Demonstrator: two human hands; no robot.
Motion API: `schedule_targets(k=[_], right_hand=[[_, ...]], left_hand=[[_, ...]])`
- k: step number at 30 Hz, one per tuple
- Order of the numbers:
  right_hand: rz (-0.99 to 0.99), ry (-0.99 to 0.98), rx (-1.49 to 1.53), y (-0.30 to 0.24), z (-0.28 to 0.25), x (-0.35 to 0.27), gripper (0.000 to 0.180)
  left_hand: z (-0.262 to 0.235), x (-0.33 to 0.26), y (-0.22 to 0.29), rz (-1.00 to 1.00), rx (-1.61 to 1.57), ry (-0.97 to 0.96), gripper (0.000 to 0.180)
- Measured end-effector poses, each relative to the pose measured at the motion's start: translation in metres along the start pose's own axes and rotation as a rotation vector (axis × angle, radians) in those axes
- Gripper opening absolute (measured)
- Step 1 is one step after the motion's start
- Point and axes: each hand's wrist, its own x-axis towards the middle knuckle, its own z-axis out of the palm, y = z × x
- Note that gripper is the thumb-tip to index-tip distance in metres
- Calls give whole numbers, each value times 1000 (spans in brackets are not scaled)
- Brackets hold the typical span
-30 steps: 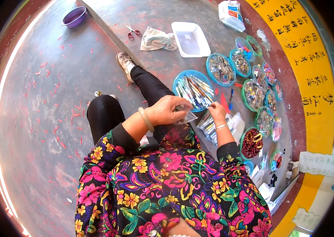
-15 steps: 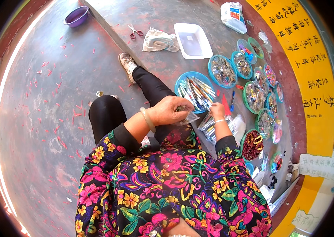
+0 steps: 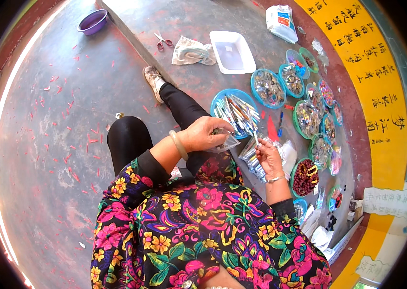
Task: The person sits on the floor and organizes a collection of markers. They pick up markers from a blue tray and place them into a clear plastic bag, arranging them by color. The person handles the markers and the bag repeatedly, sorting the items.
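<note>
My left hand (image 3: 204,134), with a pale bangle on the wrist, is closed round a small clear plastic bag (image 3: 226,144); what lies inside cannot be made out. To its right, my right hand (image 3: 269,158) pinches a slim whitish pen (image 3: 256,139), held upward from the fingertips. Just beyond both hands sits a round blue basket (image 3: 216,96) heaped with pens (image 3: 237,113). Beneath and beside my right hand lie more pens in clear wrapping (image 3: 252,161), partly covered by the hand.
Several round baskets of small goods stand on the right, one with dark red beads (image 3: 303,179). A blue pen (image 3: 280,124) and a red pointed piece (image 3: 271,129) lie nearby. Farther off are a white tray (image 3: 249,66), a cloth (image 3: 191,51), scissors (image 3: 163,41) and a purple basin (image 3: 92,23).
My right hand has drawn back toward me from the edge of the pen basket and turned, with a pen now showing in its fingers. My left hand has barely moved.
</note>
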Motion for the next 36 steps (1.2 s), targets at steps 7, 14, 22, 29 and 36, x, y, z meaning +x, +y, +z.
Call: schedule_targets(k=[7, 14, 22, 29, 36], right_hand=[[-57, -320, -181, -14, 62, -17, 23], [-118, -393, -517, -23, 76, -7, 30], [-472, -401, -678, -62, 158, -2, 30], [-644, -173, -720, -72, 167, -8, 18], [-1001, -70, -432, -95, 156, -67, 24]], left_hand=[[-5, 1, 3, 44, -100, -59, 38], [-2, -1, -13, 109, -20, -17, 41], [1, 0, -13, 129, -37, -67, 36], [-2, -2, -8, -3, -98, -48, 37], [0, -1, -6, -42, -74, 57, 32]])
